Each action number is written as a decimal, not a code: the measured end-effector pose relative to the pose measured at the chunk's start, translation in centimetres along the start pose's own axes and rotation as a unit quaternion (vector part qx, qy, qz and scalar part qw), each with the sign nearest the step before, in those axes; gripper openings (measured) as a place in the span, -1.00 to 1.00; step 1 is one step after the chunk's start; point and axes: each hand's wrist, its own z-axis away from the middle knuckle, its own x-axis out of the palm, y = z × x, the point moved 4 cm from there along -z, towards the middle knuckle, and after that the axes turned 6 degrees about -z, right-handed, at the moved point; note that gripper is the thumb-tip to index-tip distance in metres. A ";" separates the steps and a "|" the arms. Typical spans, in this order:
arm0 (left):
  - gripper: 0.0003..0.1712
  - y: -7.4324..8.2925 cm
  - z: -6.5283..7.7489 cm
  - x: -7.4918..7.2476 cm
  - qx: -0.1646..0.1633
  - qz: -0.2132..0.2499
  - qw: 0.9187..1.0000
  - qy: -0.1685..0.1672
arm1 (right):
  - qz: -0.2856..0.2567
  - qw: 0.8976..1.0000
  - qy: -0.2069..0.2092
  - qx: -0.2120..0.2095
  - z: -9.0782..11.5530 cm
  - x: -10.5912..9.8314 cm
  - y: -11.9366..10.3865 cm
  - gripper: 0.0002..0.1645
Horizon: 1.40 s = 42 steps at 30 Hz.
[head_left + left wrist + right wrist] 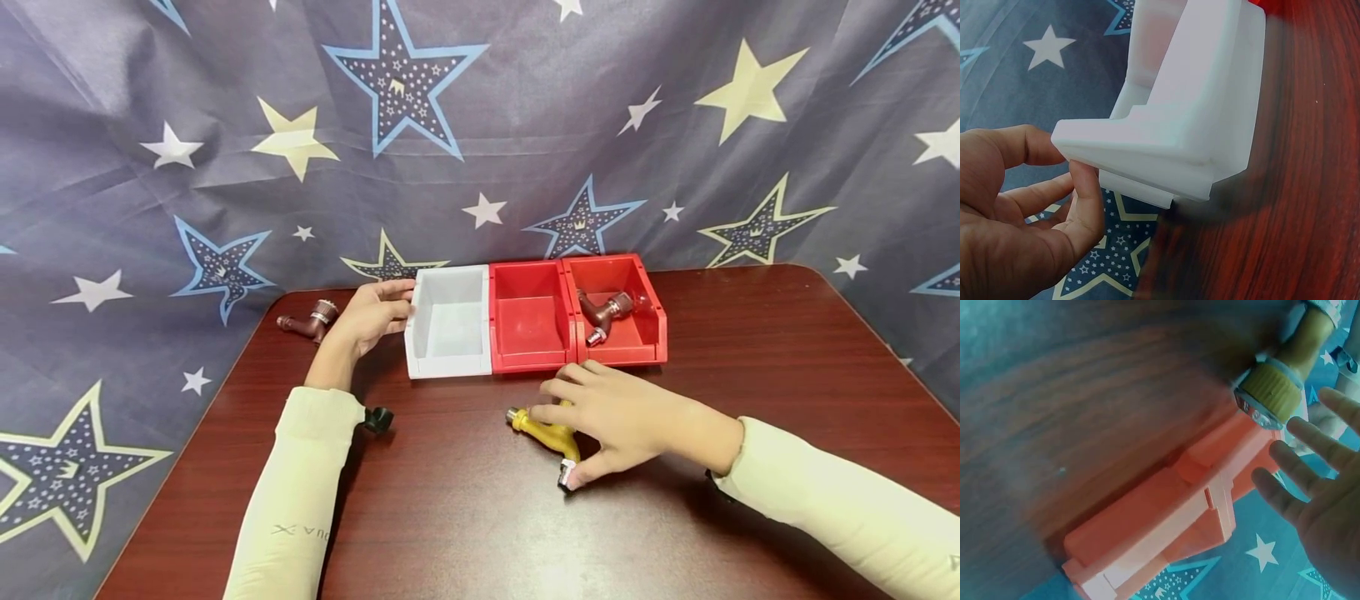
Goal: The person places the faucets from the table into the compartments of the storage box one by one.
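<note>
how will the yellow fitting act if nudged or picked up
The yellow fitting is probably stiff, since its moulded-looking body holds a bent shape. Its silvery ends look metallic, so it may feel heavy for its size. That bent form would likely make it pivot rather than roll.

Table (450,500), one: top finished in reddish-brown wood grain; far corners rounded. Positions are read from the table's middle, with the far edge taken as 12 o'clock.

Borne directly on it:
– White bin (450,367), one, placed at 11 o'clock.
– Middle red bin (532,361), one, placed at 12 o'clock.
– Right-hand red bin (622,357), one, placed at 1 o'clock. All three are set in a touching row, low fronts turned toward 6 o'clock.
– Brown tap (300,325), one, partly hidden, laid at 10 o'clock.
– Yellow tap (551,433), one, silver-ended, partly covered, found near the middle; full contact cannot be confirmed.
</note>
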 end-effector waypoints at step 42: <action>-0.29 0.1 0.0 0.0 0.005 0.004 1.000 -0.005 | -0.042 0.996 -0.070 0.028 -0.6 0.8 0.7 0.12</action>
